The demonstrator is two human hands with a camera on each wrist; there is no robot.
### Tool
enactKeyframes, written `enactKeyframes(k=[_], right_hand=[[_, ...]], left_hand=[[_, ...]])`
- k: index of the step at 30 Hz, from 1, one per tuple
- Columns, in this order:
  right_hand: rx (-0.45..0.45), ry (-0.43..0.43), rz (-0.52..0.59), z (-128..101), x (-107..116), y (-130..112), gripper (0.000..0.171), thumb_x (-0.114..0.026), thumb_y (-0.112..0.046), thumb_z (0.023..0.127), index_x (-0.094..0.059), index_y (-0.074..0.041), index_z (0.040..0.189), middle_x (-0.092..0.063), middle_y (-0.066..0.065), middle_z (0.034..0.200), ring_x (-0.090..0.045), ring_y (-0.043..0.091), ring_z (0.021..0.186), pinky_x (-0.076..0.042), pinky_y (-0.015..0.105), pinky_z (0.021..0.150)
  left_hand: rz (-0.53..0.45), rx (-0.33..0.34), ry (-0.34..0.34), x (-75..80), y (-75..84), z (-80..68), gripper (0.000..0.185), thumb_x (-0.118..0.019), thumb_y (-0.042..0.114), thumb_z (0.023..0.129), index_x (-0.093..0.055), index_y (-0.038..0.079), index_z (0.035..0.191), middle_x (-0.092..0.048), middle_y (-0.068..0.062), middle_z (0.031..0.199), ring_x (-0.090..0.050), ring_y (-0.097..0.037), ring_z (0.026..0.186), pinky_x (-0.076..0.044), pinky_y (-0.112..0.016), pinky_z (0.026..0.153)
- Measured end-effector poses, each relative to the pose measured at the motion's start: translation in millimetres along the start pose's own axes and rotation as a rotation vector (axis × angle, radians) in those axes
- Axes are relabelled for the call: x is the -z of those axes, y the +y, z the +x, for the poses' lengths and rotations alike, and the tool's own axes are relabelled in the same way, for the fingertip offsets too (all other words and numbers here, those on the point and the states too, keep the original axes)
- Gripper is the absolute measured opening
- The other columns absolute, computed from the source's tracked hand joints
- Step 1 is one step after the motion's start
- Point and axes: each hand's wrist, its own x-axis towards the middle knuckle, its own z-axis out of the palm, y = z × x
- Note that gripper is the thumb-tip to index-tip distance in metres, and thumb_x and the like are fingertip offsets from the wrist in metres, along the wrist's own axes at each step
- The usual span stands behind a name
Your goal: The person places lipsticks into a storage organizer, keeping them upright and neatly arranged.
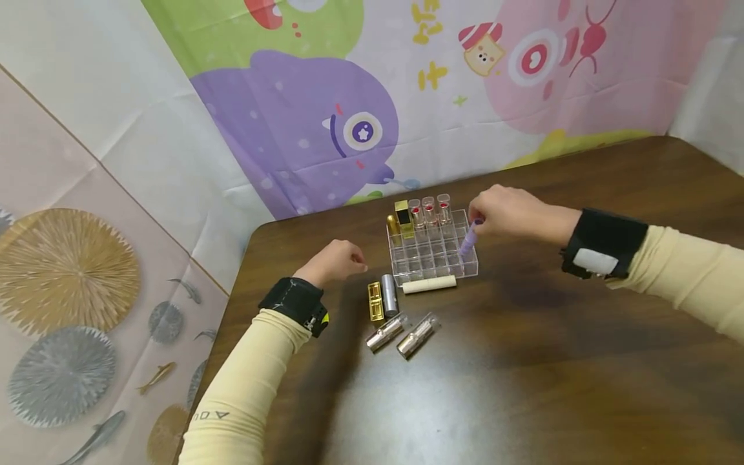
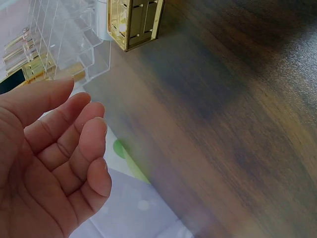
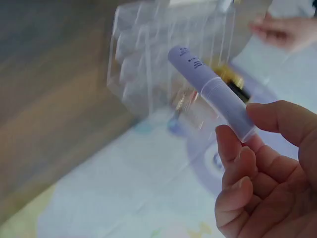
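My right hand (image 1: 504,210) pinches a purple lipstick tube (image 3: 213,91) by one end, thumb on one side and fingers on the other. In the head view the tube slants down over the right side of a clear stepped organizer (image 1: 430,255). The organizer's back row holds a gold tube (image 1: 392,226), a gold and black lipstick (image 1: 403,218) and several clear-capped lipsticks (image 1: 429,212). My left hand (image 2: 64,153) hovers left of the organizer with fingers loosely curled, holding nothing. Nearest to it lie a gold lipstick case (image 1: 375,301) and a silver-grey tube (image 1: 389,295).
A cream tube (image 1: 429,284) lies along the organizer's front edge. Closer to me, two shiny lipsticks with clear ends (image 1: 387,332) lie on the dark wooden table (image 1: 552,361). A cartoon-print cloth (image 1: 302,129) hangs behind the table.
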Motion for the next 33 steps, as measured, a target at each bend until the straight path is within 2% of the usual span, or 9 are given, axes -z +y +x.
enactKeyframes(k=[3,7,13,18,21,24,33], right_hand=[[-0.024,0.027,-0.014,5,12,13,0.008,-0.06,-0.01,0.078,-0.065,-0.004,0.08,-0.057,0.002,0.072,-0.047,0.017,0.063,-0.036,0.029,0.053],[-0.021,0.044,-0.017,17,19,23,0.011,-0.059,-0.009,0.077,-0.066,-0.002,0.081,-0.059,0.005,0.073,-0.048,0.019,0.064,-0.037,0.03,0.054],[0.005,0.071,0.002,37,19,29,0.014,-0.055,-0.006,0.077,-0.065,0.001,0.083,-0.058,0.007,0.073,-0.047,0.02,0.066,-0.036,0.03,0.057],[0.026,0.093,0.003,51,16,27,0.02,-0.054,-0.004,0.076,-0.067,0.004,0.09,-0.065,0.015,0.085,-0.057,0.027,0.078,-0.046,0.039,0.068],[0.028,0.087,0.005,57,10,26,0.024,-0.053,-0.003,0.078,-0.067,0.005,0.096,-0.066,0.019,0.095,-0.061,0.031,0.088,-0.048,0.044,0.076],[0.027,0.084,0.012,61,7,26,0.025,-0.052,-0.002,0.078,-0.068,0.004,0.097,-0.066,0.02,0.097,-0.061,0.031,0.089,-0.048,0.044,0.076],[0.0,0.023,0.051,67,13,23,0.031,-0.049,-0.003,0.081,-0.064,0.007,0.106,-0.064,0.023,0.103,-0.059,0.034,0.094,-0.048,0.045,0.078]], left_hand=[[-0.004,0.004,0.003,0.0,1.9,0.4,0.016,-0.062,0.014,0.085,-0.068,0.002,0.093,-0.066,-0.008,0.087,-0.056,-0.014,0.071,-0.046,-0.028,0.068],[-0.025,0.013,0.0,0.5,2.1,0.5,0.015,-0.062,0.013,0.084,-0.068,0.002,0.092,-0.065,-0.008,0.084,-0.055,-0.013,0.065,-0.046,-0.026,0.064],[-0.023,0.005,0.015,-0.1,0.7,1.1,0.015,-0.062,0.014,0.084,-0.069,0.002,0.09,-0.066,-0.007,0.082,-0.053,-0.012,0.063,-0.045,-0.025,0.062],[-0.018,-0.006,0.016,-0.3,-1.6,2.1,0.015,-0.062,0.013,0.084,-0.069,0.002,0.091,-0.066,-0.008,0.085,-0.055,-0.013,0.064,-0.046,-0.025,0.063],[0.0,-0.019,0.022,-1.9,-2.9,3.1,0.015,-0.062,0.013,0.084,-0.069,0.002,0.092,-0.067,-0.007,0.086,-0.056,-0.013,0.069,-0.047,-0.026,0.067],[0.01,-0.016,0.026,-2.2,-4.0,3.9,0.015,-0.062,0.014,0.085,-0.069,0.003,0.092,-0.067,-0.007,0.087,-0.056,-0.013,0.071,-0.047,-0.027,0.068],[-0.038,0.009,0.006,-2.0,-6.5,4.1,0.016,-0.061,0.013,0.086,-0.069,0.003,0.095,-0.067,-0.009,0.088,-0.056,-0.011,0.058,-0.046,-0.023,0.058]])
